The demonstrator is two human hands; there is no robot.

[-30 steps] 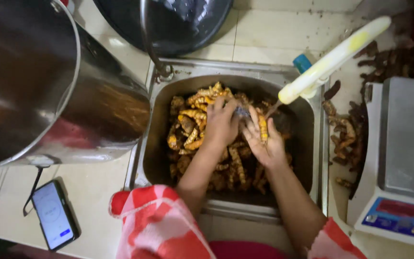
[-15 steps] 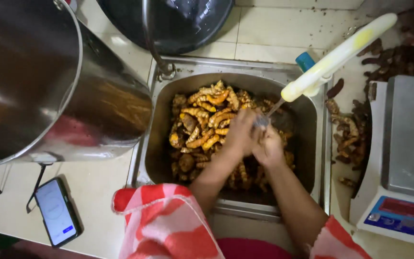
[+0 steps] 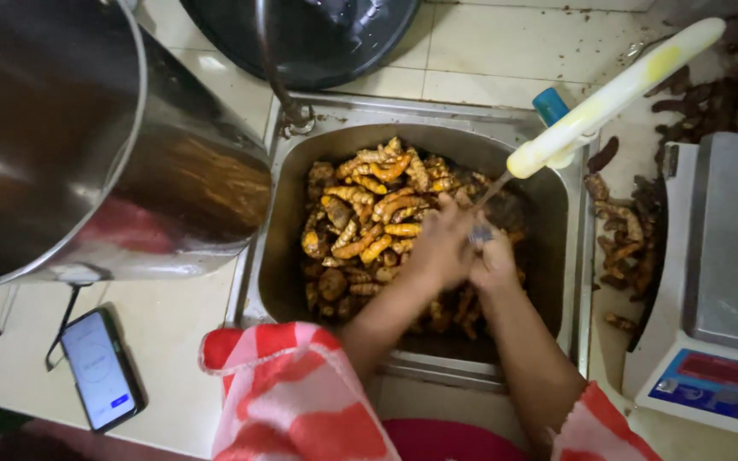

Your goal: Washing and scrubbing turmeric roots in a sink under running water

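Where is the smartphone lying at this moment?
In the head view the smartphone lies at the lower left on the tiled counter, left of the sink and just below the big steel pot.

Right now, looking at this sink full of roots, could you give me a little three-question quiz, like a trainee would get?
1. True or false: both hands, left hand and right hand, are together inside the sink.
2. What fills the sink? A) yellow-orange roots B) green leaves C) white eggs
3. Fill in: the phone lies on the tiled counter, to the person's ____ of the sink.

Key
1. True; they meet over the roots, under the tool with a yellowish-white handle.
2. A
3. left; the scale stands on the right side.
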